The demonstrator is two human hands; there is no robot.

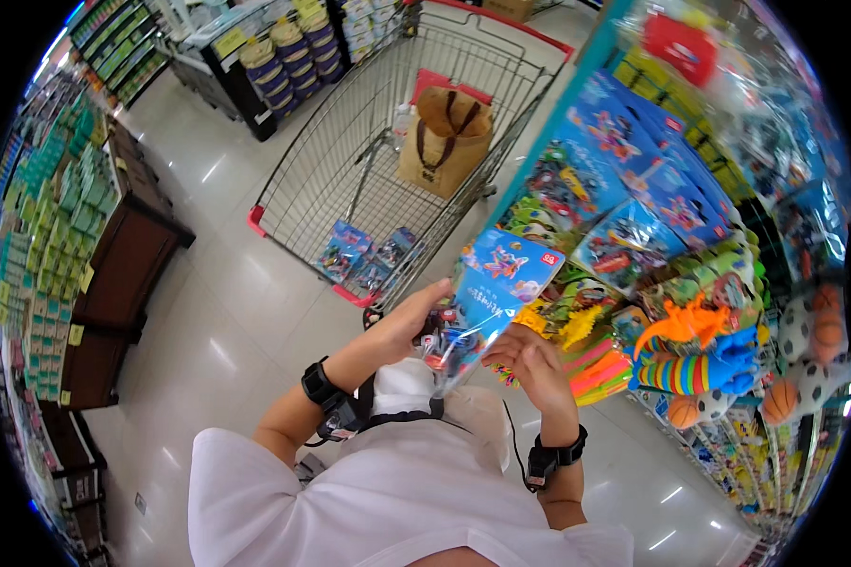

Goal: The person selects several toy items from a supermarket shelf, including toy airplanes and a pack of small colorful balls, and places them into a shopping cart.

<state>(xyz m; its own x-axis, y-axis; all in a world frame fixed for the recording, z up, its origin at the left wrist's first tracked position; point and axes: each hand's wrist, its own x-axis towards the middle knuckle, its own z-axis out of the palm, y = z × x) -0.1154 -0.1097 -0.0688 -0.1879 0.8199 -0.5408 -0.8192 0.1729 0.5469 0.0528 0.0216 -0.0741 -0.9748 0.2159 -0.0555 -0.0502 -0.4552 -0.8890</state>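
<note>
A clear plastic toy packet with a blue printed header card (pixel 505 273) is held up in front of my body. Small toy vehicles show inside its lower part, partly lost in glare. At the packet's left edge, my left hand (pixel 413 322) grips it, with some fingers hidden. My right hand (pixel 535 365) is by the lower right edge, fingers curled and their tips against the plastic; whether they pinch it is unclear. Past the packet stands a wire shopping cart (pixel 312 163). Similar blue toy packets (pixel 344 251) lie at the cart's near end.
A brown paper-like bag (pixel 432 159) with dark handles stands in the cart. Close on my right, a display rack holds hanging blue toy packets (pixel 610 135), an orange dinosaur toy (pixel 684 322) and netted toy balls (pixel 783 400). Brown display stands (pixel 124 262) with stacked boxes line the left.
</note>
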